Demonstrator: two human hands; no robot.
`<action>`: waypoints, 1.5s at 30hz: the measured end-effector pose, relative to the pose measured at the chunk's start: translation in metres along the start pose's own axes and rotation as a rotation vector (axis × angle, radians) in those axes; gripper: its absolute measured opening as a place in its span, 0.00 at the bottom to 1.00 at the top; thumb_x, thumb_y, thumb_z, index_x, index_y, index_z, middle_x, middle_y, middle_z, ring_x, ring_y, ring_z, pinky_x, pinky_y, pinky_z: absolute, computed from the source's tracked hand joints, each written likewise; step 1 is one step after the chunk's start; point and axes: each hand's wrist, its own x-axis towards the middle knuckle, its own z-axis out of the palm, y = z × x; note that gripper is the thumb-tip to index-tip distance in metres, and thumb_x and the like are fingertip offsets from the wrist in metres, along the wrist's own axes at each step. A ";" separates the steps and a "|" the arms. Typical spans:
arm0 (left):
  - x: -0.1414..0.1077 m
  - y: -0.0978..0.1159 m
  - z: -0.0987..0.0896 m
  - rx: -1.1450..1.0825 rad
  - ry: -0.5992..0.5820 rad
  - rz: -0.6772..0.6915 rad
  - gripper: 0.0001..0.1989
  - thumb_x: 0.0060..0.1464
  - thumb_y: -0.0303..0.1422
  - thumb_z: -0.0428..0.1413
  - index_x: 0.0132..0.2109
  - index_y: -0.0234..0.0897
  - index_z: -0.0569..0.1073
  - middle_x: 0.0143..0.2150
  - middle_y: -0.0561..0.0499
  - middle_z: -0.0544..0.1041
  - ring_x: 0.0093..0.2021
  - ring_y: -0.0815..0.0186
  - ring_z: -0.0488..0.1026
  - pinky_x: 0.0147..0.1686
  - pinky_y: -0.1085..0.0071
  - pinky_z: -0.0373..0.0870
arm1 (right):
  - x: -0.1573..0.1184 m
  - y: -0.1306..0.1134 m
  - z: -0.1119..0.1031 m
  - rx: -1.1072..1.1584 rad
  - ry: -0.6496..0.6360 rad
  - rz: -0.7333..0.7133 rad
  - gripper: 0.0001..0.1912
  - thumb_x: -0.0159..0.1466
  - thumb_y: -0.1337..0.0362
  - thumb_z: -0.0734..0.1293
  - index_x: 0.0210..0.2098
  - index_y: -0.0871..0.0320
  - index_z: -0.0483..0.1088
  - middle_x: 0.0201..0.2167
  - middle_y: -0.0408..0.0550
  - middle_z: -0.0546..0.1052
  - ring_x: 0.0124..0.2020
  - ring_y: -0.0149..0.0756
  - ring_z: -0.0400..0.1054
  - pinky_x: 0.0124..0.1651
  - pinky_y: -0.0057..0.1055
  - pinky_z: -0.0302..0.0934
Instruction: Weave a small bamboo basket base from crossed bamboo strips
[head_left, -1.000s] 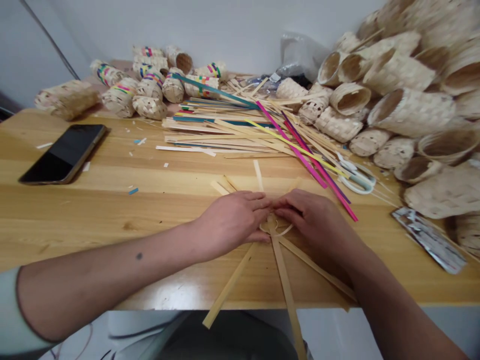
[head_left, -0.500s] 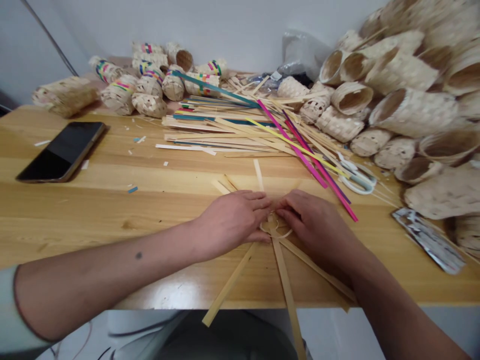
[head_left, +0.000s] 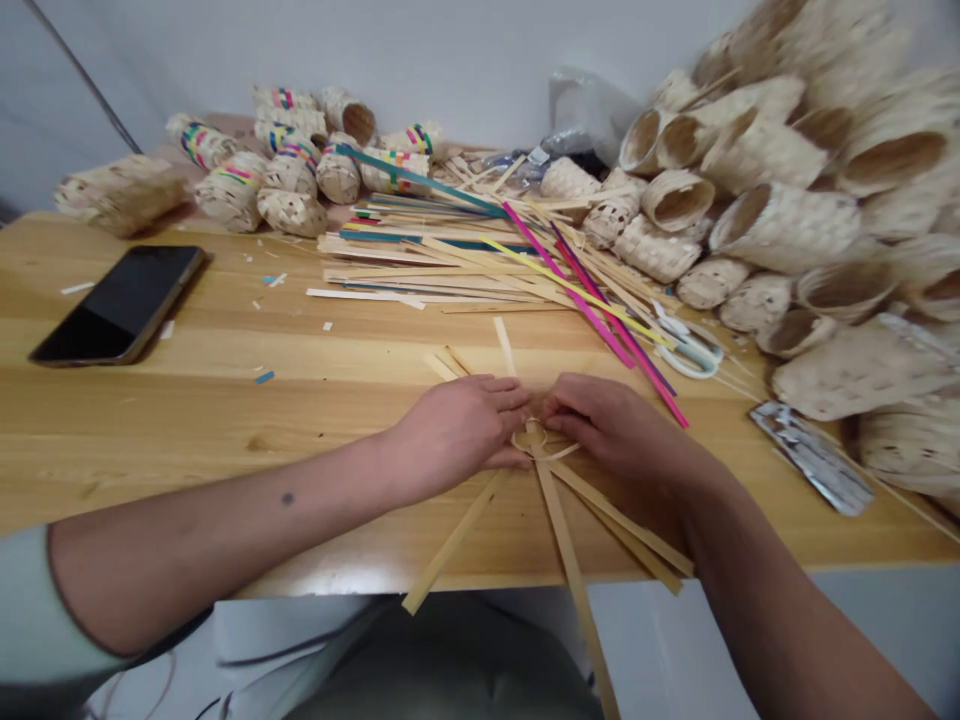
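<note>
Long bamboo strips [head_left: 564,540] fan out like spokes from a crossing point near the table's front edge. My left hand [head_left: 469,432] lies over the left side of that crossing, its fingers stretched out and its thumb apart, pressing the strips down. Facing it, my right hand [head_left: 611,425] is closed in a pinch on a thin pale bamboo strip [head_left: 566,453]. This thin strip curls in small loops around the crossing, between both hands. Its pinched end is hidden by my right fingers, and my left hand covers part of the crossing.
Behind the hands lies a pile of loose strips [head_left: 450,275], some coloured. White-handled scissors [head_left: 694,355] and a silvery packet [head_left: 811,455] are on the right, beside many stacked woven tubes [head_left: 787,222]. A phone [head_left: 120,303] lies left; colour-banded woven tubes [head_left: 232,190] stand behind it.
The view has shifted slightly, so most things sit a little further left. Both hands stay at the crossing, in nearly the same pose. My right hand keeps its pinch.
</note>
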 end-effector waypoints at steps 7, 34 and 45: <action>-0.001 0.004 -0.002 0.007 0.022 -0.038 0.24 0.61 0.47 0.50 0.50 0.31 0.74 0.53 0.41 0.76 0.55 0.57 0.72 0.56 0.62 0.69 | -0.006 0.000 -0.002 0.000 0.060 0.003 0.11 0.67 0.66 0.60 0.33 0.56 0.74 0.33 0.46 0.77 0.36 0.34 0.70 0.40 0.30 0.61; 0.000 0.005 -0.006 -0.048 0.005 -0.063 0.23 0.58 0.50 0.52 0.50 0.38 0.74 0.54 0.43 0.74 0.52 0.54 0.72 0.48 0.58 0.70 | -0.112 -0.034 0.012 -0.214 0.152 0.346 0.12 0.68 0.56 0.59 0.41 0.52 0.72 0.37 0.46 0.77 0.37 0.38 0.72 0.37 0.34 0.63; 0.001 0.008 -0.004 -0.059 0.016 -0.112 0.21 0.59 0.49 0.52 0.48 0.39 0.76 0.52 0.45 0.75 0.52 0.56 0.72 0.49 0.59 0.69 | -0.110 -0.054 0.019 -0.281 0.287 0.410 0.09 0.66 0.59 0.60 0.34 0.54 0.71 0.30 0.44 0.76 0.31 0.37 0.71 0.32 0.34 0.62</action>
